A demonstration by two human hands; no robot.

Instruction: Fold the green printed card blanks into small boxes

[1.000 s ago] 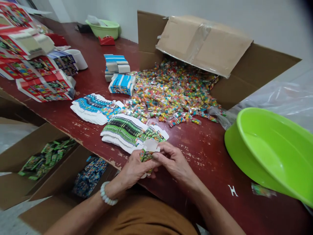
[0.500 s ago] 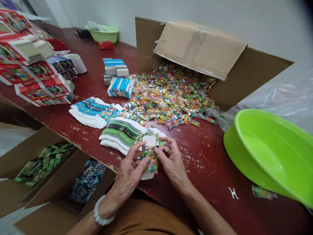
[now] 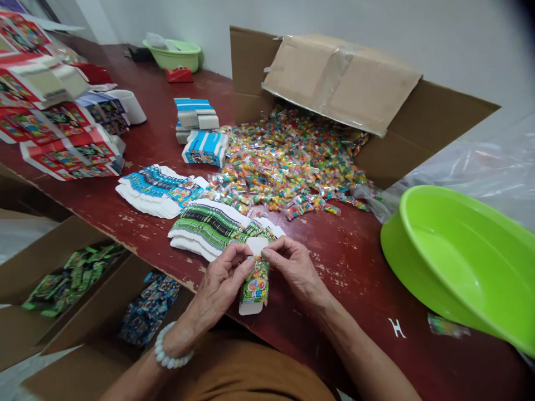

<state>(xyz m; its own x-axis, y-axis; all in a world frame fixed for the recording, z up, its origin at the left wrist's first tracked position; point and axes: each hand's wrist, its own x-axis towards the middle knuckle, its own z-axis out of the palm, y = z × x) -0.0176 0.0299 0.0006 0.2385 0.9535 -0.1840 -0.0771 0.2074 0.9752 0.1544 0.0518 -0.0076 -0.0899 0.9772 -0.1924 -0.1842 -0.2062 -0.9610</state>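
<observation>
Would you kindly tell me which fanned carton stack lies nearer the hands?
The green fan, just beyond the left hand; the blue fan lies farther away.

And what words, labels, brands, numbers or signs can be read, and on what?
"H": a white shape like that letter on the red table; possibly not lettering.
Green box between left hand and right hand: characters too small to read.
Green cartons, blue cartons, red cartons: print too small or blurred.
No brand or number legible.

Two hands counted: left hand [image 3: 221,284] and right hand [image 3: 295,267]. Green carton [image 3: 256,284] in hand: one. Carton fans: two, blue fan [image 3: 155,188] and green fan [image 3: 213,225]. Basins: two, near-right basin [image 3: 401,262] and far-left basin [image 3: 173,59]. Near-left boxes [image 3: 45,250] holding packs: two. Piled candy packets [image 3: 288,161]: too many to count.
</observation>
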